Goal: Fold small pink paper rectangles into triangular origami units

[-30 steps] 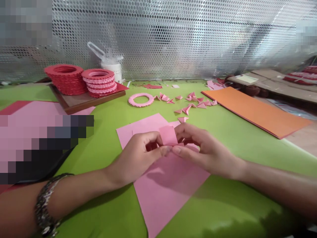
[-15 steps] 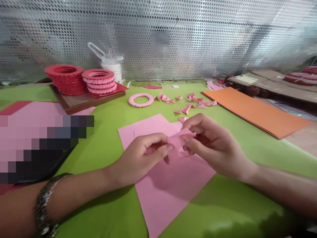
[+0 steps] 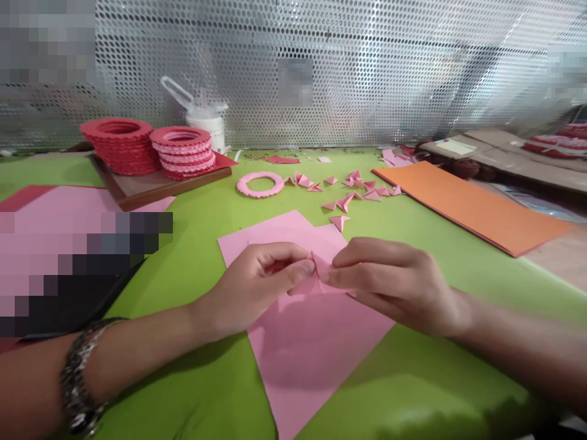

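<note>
Left hand (image 3: 266, 284) and right hand (image 3: 398, 281) both pinch small pink paper (image 3: 323, 263) over large pink sheet (image 3: 312, 354), one each side, presumably keeping its crease steady. Folded pieces (image 3: 345, 203) lie beyond on table (image 3: 183, 244) (likely for elbow room).

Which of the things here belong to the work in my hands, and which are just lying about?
Likely part of the job:
small pink paper, held in left hand and right hand
larger pink paper beneath
folded pink pieces
pink ring
stacked rings

Seemingly just lying about:
orange sheet
white container
red scrap
cardboard
</note>
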The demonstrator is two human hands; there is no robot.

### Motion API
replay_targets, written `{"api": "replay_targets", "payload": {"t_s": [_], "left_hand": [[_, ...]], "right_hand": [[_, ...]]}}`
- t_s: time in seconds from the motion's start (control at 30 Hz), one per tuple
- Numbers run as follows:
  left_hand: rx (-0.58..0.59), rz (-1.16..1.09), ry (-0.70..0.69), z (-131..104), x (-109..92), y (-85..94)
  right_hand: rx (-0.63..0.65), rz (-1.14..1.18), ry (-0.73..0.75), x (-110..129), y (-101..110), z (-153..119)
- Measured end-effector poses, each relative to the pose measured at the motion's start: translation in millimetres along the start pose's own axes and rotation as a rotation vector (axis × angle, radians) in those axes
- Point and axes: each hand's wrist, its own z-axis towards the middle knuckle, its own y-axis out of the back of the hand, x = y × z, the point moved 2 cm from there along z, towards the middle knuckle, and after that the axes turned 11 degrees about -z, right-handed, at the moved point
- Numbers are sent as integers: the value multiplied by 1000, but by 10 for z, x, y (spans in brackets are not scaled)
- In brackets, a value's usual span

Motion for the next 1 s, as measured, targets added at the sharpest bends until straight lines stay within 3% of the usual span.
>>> {"api": "replay_targets", "payload": {"t_s": [0.33, 0.4, 0.53, 0.7, 0.83, 1.0], "left_hand": [[34, -80, 26, 7, -22, -23], [45, -87, 15, 4, -10, -19], [81, -67, -11, 8, 2, -26], [55, 2, -52, 2, 1, -34], [63, 16, -50, -11, 20, -25], [75, 49, -38, -7, 18, -28]], "right_hand": [[83, -15, 37, 13, -5, 2], [103, 106, -25, 3, -20, -4], [139, 514, -292, -29, -68, -12], [311, 690, -550, -45, -167, -6], [389, 799, -630, -38, -207, -17], [386, 769, -611, -38, -213, -26]]}}
